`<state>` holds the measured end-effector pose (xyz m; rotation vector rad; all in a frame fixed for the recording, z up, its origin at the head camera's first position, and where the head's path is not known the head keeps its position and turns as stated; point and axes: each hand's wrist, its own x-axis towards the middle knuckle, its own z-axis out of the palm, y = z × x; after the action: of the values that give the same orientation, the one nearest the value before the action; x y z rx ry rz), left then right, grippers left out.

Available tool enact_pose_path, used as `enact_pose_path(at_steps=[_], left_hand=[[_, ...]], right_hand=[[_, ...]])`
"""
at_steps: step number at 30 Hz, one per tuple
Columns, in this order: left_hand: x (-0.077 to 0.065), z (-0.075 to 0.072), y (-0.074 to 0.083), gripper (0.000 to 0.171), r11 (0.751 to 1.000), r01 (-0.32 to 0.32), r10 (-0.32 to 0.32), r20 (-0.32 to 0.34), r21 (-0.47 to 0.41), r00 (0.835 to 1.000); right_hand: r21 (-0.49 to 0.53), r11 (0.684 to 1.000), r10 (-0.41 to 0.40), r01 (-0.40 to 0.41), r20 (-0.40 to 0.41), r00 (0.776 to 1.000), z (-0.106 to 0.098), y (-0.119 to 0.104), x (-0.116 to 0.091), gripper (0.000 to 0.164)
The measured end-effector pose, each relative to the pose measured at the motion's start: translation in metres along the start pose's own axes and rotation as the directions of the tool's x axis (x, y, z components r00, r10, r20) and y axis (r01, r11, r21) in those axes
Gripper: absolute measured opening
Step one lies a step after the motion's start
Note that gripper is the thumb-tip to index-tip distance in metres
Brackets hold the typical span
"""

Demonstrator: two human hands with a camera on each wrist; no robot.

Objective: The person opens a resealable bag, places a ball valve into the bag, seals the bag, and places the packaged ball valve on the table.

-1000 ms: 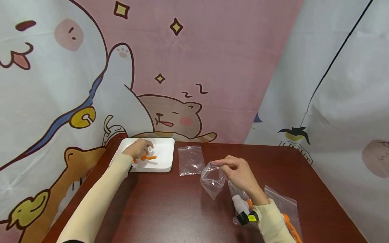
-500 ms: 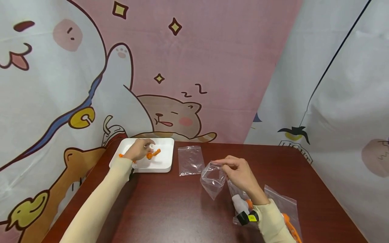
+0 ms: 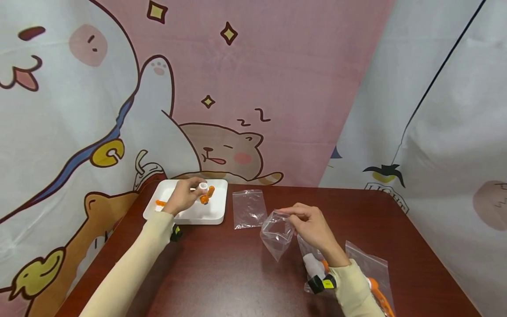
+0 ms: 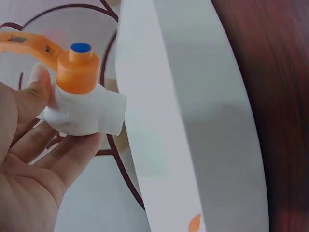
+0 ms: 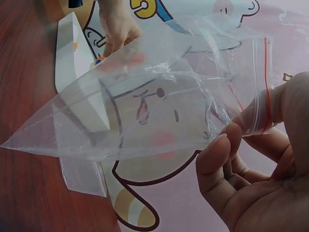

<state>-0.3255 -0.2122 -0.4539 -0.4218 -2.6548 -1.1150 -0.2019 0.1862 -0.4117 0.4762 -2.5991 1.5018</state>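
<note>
My left hand [image 3: 183, 197] grips a white plastic ball valve [image 4: 79, 110] with an orange lever handle and a blue cap. The valve shows from the side in the left wrist view, with the thumb on one side and fingers beneath. In the head view the hand is over the white tray [image 3: 215, 215]. Over the table, my right hand [image 3: 314, 226] pinches a clear zip bag [image 5: 159, 111] near its red-striped seal. The bag hangs with its pointed corner down and its mouth spread apart.
Another orange piece [image 3: 160, 203] lies in the tray. A flat clear bag [image 3: 249, 209] is on the brown table [image 3: 222, 268] beside it. Near my right forearm lie a bagged white-and-orange valve [image 3: 313, 266] and a bag [image 3: 366, 262] with an orange-handled piece [image 3: 381, 296].
My left hand has raised the ball valve from the tray and shifted slightly right, the orange handle turning more upright. My right hand and its bag have stayed in place.
</note>
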Motion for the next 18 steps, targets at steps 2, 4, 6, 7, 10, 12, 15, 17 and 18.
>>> enact_pose_path(at_steps=[2, 4, 6, 7, 10, 12, 15, 17, 18], left_hand=[[-0.002, 0.001, 0.005, 0.032, 1.0, -0.006, 0.005, -0.02, -0.027, 1.0], [-0.004, 0.001, 0.011, 0.031, 0.999, -0.004, 0.003, -0.033, -0.054, 0.999], [-0.006, 0.001, 0.016, 0.031, 0.997, -0.007, 0.004, -0.045, -0.082, 0.999], [-0.007, 0.002, 0.018, 0.03, 0.995, -0.01, 0.005, -0.052, -0.098, 0.999], [-0.009, 0.003, 0.026, 0.029, 0.99, -0.019, 0.009, -0.07, -0.142, 0.997], [-0.011, 0.003, 0.033, 0.029, 0.986, -0.029, 0.015, -0.084, -0.167, 0.996], [-0.014, 0.003, 0.043, 0.03, 0.98, -0.033, 0.014, -0.095, -0.195, 0.995], [-0.016, 0.003, 0.05, 0.03, 0.977, -0.042, 0.021, -0.103, -0.21, 0.994], [-0.017, 0.003, 0.054, 0.03, 0.975, -0.046, 0.023, -0.107, -0.218, 0.994]], right_hand=[[0.002, 1.0, 0.002, -0.002, 0.001, 1.0, 0.0, 0.0, 0.0, 0.042], [0.005, 1.0, 0.003, -0.003, 0.002, 1.0, 0.0, 0.0, 0.0, 0.042], [0.008, 1.0, 0.003, -0.003, 0.003, 1.0, 0.0, 0.0, 0.0, 0.042], [0.008, 1.0, 0.002, -0.002, 0.003, 1.0, 0.001, 0.0, 0.0, 0.042], [0.009, 1.0, -0.001, 0.001, 0.004, 1.0, 0.001, -0.001, 0.0, 0.042], [0.007, 1.0, -0.001, 0.001, 0.004, 1.0, 0.001, -0.001, 0.0, 0.042], [0.012, 1.0, -0.002, 0.002, 0.01, 1.0, 0.0, -0.001, 0.0, 0.041], [0.013, 1.0, -0.001, 0.0, 0.014, 1.0, 0.0, -0.001, 0.001, 0.041], [0.015, 1.0, 0.0, 0.0, 0.015, 1.0, 0.0, -0.001, 0.001, 0.042]])
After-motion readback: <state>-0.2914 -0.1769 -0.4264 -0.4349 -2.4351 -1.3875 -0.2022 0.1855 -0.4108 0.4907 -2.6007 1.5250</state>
